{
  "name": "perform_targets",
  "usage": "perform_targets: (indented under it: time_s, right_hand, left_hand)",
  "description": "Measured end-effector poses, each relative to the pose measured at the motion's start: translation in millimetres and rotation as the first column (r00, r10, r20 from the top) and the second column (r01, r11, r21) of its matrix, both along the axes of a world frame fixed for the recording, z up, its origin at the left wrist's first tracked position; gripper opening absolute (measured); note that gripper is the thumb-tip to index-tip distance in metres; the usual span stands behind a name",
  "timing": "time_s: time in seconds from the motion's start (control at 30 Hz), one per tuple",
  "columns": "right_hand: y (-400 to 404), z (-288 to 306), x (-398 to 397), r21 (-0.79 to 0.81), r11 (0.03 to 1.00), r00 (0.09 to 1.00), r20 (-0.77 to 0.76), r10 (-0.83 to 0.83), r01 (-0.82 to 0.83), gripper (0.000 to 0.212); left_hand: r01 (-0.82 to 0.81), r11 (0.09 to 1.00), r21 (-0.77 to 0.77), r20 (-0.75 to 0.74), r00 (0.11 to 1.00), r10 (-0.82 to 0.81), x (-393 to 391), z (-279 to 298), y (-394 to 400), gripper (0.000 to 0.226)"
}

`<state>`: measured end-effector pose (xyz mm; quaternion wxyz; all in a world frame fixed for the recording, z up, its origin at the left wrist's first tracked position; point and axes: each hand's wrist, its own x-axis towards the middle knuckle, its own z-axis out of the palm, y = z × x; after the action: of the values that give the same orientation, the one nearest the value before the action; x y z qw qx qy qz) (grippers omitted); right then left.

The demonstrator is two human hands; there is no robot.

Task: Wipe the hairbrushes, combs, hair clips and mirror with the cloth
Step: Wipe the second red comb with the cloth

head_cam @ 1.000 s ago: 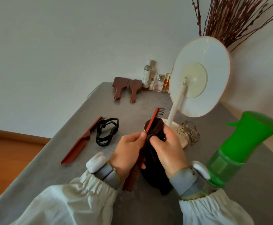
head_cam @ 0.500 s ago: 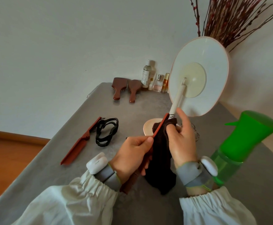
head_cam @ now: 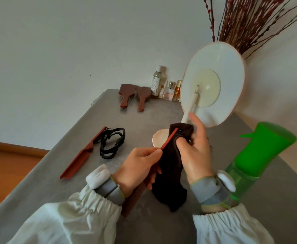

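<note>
I hold the red-brown comb (head_cam: 169,139) over the middle of the table (head_cam: 140,118), my left hand (head_cam: 139,166) pinching its spine and handle, my right hand (head_cam: 196,152) pressing the dark brown cloth (head_cam: 169,171) round its toothed end, thumb curled on the fabric and forefinger standing straight. By my judgement I am partway through this comb, near its tip. What is already clean I cannot tell: the second comb (head_cam: 84,152) and the black hair clip (head_cam: 111,144) lie touching toward the left edge, two wooden hairbrushes (head_cam: 135,95) lie at the far edge beside small bottles (head_cam: 165,87), and the mirror (head_cam: 213,83) stands just beyond my hands, showing only its pale back, so its glass is hidden. My right hand covers something clear beside the mirror's base, perhaps another clip. The green spray bottle (head_cam: 260,152) stands at the right edge, behind my wrist.
</note>
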<state>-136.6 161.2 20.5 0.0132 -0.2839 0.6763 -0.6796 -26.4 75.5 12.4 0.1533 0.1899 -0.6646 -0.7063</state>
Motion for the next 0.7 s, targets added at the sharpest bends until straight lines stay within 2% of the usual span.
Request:
perform_targets:
  time_s: [0.1,0.23,0.3,0.4,0.53,0.7]
  right_hand:
    - [1.4,4.1,0.7,0.02,0.997,0.99,-0.121,-0.07,0.073,0.048]
    - [3.4,3.9,-1.8,0.098,0.994,0.974,-0.216,0.062,-0.041,0.057]
    - [4.4,2.4,-3.3,0.078,0.996,0.971,-0.231,0.056,-0.039,0.058]
    - [2.3,1.4,-2.4,0.015,1.0,0.98,-0.197,0.029,-0.027,0.057]
    - [3.0,2.1,-4.5,0.03,0.993,0.989,-0.094,0.113,-0.111,0.062]
    - [5.1,2.4,-6.3,-0.012,0.999,0.999,-0.043,0.033,-0.034,0.054]
  left_hand:
    - [0.012,1.0,0.008,-0.024,1.0,-0.011,-0.7,-0.4,1.3,0.034]
    - [-0.006,0.999,-0.035,0.004,1.0,0.007,0.4,-0.5,-1.9,0.036]
    - [0.021,0.999,-0.051,0.023,1.0,-0.019,1.4,-0.2,-1.7,0.035]
    - [0.023,0.997,-0.076,0.016,1.0,-0.021,1.5,0.3,-2.0,0.034]
    - [0.041,0.992,-0.12,0.022,0.999,-0.039,3.3,0.7,-5.6,0.031]
    - [0.064,0.989,-0.13,0.01,0.998,-0.063,4.2,1.6,-3.3,0.03]
